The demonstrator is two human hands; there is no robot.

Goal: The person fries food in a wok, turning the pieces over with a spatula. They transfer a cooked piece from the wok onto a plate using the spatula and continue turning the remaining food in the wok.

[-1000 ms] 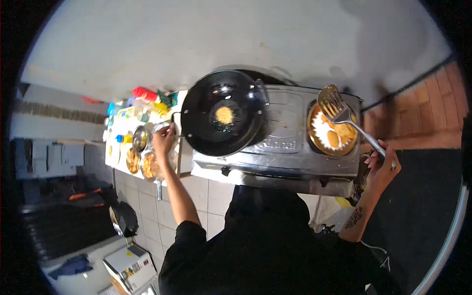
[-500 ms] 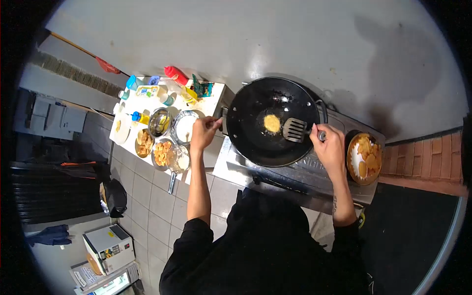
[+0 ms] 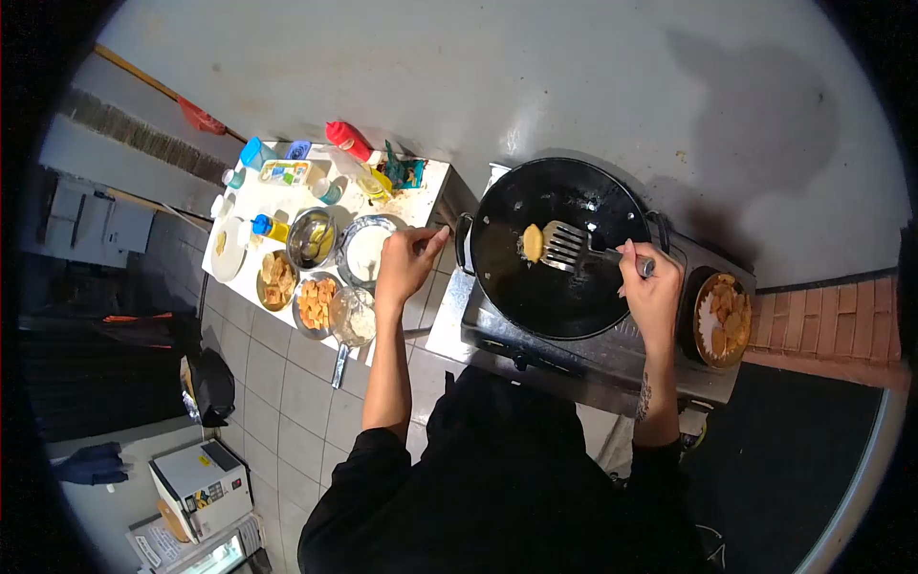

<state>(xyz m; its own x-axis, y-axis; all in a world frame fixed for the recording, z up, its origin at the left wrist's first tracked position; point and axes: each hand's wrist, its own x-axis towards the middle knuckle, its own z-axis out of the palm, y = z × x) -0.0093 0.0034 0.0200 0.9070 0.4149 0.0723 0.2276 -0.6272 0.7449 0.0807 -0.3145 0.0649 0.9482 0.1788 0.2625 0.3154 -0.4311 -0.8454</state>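
My right hand (image 3: 655,285) is closed around the handle of a slotted spatula (image 3: 564,247). The spatula's head is inside a black wok (image 3: 516,297) on the stove. A small golden round piece of food (image 3: 533,243) touches the spatula's front edge and looks tilted up. My left hand (image 3: 408,266) is pinched closed just left of the wok's left handle (image 3: 463,244), with a small gap between them. Nothing shows between its fingertips. Below that hand are a bowl of white powder (image 3: 367,251) and a small handled pan (image 3: 356,323) with pale contents.
A plate of fried pieces (image 3: 722,320) stands right of the wok. On the left table (image 3: 251,212) are a bowl of orange-brown chunks (image 3: 316,304), a metal bowl (image 3: 312,237), a red bottle (image 3: 349,140) and a yellow bottle (image 3: 272,228). A grey wall rises behind.
My left hand has come off the wok's handle. The spatula has reached the golden piece and tipped it. The wok sits slightly further right in view.
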